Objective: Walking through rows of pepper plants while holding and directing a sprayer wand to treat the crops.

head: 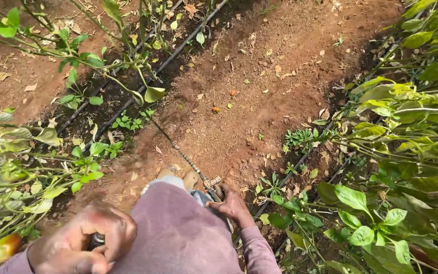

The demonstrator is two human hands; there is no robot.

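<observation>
My left hand (89, 238) is at the bottom left, fingers closed around a small dark cylindrical object (97, 239) that is mostly hidden. At the bottom centre, my right hand (233, 205) grips the coiled metal end (215, 186) of a thin spiral-wrapped wand (178, 149), which runs up and left over the soil toward the plants. My purple sleeves and shirt (178, 236) fill the bottom centre, with my shoe tips (178, 175) just above them.
A red-brown dirt path (259, 91) runs up the middle. Black drip hoses (173, 53) lie along the left plant row; another hose (290, 175) runs by the right row. Leafy green plants (411, 127) crowd both sides. A reddish fruit (6, 246) hangs bottom left.
</observation>
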